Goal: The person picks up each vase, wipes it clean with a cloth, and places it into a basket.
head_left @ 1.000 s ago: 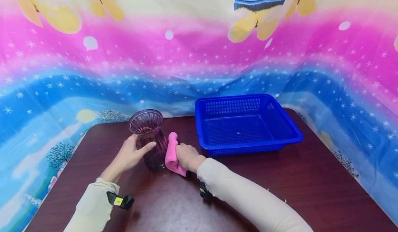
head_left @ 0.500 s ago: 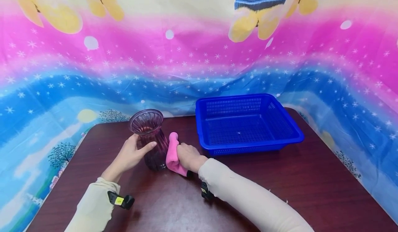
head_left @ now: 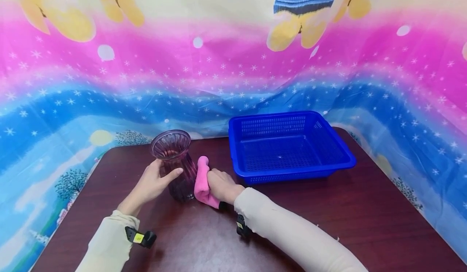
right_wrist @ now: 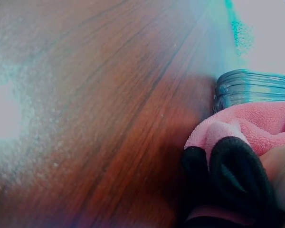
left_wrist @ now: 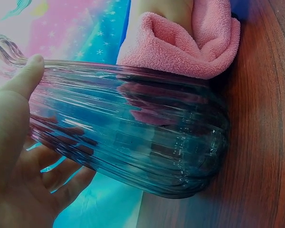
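A purple-tinted ribbed glass vase (head_left: 179,174) with a flared rim stands on the table, its base near the tabletop in the left wrist view. My left hand (head_left: 151,183) holds it from the left, thumb on the near side and fingers round the far side. On the vase's right, my right hand (head_left: 223,186) grips a folded pink towel (head_left: 202,187) against the lower side of the glass. Most of the right fingers are hidden by the towel. A black part (right_wrist: 237,166) of the bundle shows in the right wrist view, beside the pink terry fabric.
A blue perforated plastic basket (head_left: 292,170) stands at the back right, behind the right forearm, with nothing seen inside. Under everything is a dark reddish wooden table (head_left: 204,239). A printed cartoon curtain (head_left: 233,69) hangs along its back and sides.
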`<state>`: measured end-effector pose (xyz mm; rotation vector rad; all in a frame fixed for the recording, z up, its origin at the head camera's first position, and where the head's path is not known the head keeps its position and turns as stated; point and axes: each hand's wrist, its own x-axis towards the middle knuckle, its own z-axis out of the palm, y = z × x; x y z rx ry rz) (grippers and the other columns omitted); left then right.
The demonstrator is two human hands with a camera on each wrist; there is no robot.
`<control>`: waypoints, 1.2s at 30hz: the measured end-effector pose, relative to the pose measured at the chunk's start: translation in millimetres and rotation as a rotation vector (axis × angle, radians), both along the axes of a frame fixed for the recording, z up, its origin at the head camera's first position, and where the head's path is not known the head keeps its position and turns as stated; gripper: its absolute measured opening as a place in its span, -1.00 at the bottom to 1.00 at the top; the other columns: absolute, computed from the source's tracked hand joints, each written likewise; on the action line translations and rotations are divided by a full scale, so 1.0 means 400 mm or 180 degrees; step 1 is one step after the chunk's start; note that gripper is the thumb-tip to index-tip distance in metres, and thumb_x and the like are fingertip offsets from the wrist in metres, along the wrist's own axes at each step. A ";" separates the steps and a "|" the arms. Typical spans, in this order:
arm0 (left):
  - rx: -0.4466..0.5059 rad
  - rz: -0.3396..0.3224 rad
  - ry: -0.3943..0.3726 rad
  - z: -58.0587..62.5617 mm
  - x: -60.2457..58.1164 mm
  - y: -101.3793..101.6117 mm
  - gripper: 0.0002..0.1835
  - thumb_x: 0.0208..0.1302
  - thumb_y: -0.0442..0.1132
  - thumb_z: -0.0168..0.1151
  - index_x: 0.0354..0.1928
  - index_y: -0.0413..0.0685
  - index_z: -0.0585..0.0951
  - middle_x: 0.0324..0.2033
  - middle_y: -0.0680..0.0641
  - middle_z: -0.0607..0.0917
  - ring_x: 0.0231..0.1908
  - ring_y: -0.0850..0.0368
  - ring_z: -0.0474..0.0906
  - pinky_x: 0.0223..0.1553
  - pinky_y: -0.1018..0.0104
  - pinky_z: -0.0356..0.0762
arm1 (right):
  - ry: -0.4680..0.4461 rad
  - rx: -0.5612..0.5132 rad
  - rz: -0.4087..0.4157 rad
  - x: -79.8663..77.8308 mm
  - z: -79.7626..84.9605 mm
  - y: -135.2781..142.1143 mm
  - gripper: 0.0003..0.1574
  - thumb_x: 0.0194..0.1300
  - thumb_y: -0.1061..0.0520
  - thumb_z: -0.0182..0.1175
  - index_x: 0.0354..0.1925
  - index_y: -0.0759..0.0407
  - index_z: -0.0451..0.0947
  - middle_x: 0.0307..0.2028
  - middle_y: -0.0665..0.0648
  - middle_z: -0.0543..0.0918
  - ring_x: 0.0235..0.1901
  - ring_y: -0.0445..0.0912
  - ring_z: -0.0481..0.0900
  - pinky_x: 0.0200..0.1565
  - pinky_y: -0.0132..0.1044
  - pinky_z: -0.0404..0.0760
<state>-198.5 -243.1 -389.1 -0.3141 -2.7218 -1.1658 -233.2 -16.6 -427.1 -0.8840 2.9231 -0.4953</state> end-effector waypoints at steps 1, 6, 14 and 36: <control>0.0005 0.0001 -0.0010 -0.001 0.001 0.000 -0.39 0.39 -0.03 0.28 0.30 -0.29 0.41 0.15 -0.42 0.64 0.16 -0.32 0.62 0.15 -0.22 0.59 | -0.0002 0.0004 0.0002 0.002 0.001 0.000 -0.78 0.25 0.27 0.18 -0.52 0.07 0.53 -0.41 0.11 0.62 -0.43 -0.03 0.60 -0.46 -0.21 0.57; 0.0033 -0.0010 0.0002 -0.001 0.001 -0.001 -0.40 0.38 -0.04 0.29 0.29 -0.29 0.42 0.13 -0.42 0.65 0.14 -0.31 0.63 0.14 -0.21 0.61 | -0.0023 0.0053 0.0015 0.009 0.006 0.002 -0.90 0.24 0.28 0.18 -0.38 0.10 0.50 -0.35 0.13 0.62 -0.37 0.01 0.63 -0.39 -0.17 0.61; 0.0049 -0.0008 0.0008 0.001 0.001 0.000 -0.41 0.38 -0.04 0.29 0.28 -0.27 0.43 0.13 -0.40 0.66 0.15 -0.29 0.63 0.15 -0.20 0.61 | -0.0074 0.0042 -0.0029 0.011 0.010 0.002 -0.85 0.30 0.22 0.18 -0.21 0.09 0.39 -0.26 0.14 0.63 -0.29 0.04 0.66 -0.29 -0.13 0.66; 0.0061 -0.0013 -0.0016 -0.004 -0.003 0.000 -0.39 0.39 -0.02 0.29 0.30 -0.27 0.42 0.13 -0.41 0.65 0.14 -0.31 0.64 0.14 -0.20 0.61 | -0.0123 -0.0182 -0.0105 0.009 0.070 -0.007 -0.96 0.40 0.19 0.10 -0.25 0.10 0.42 -0.40 0.10 0.60 -0.40 -0.01 0.63 -0.43 -0.14 0.61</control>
